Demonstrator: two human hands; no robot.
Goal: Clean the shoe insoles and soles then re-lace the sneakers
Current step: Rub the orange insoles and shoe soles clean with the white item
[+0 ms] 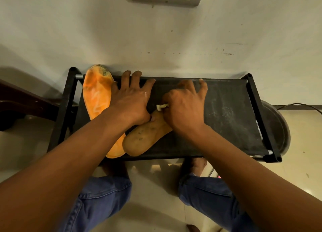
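Two insoles are lying on the black rack shelf (226,109): a bright orange insole (97,99) at the left and a brownish insole (144,137) angled beside it, touching near the heel. The left hand (130,101) is pressing down with fingers spread flat, while the right hand (184,108) is pinching a small white wad (161,106) against the brownish insole.

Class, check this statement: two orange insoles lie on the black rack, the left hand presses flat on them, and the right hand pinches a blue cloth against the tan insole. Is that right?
Not quite. In the head view the wad that the right hand pinches is white, not blue. The rest holds: the bright orange insole and the tan insole lie on the black rack, with the left hand spread flat over them.
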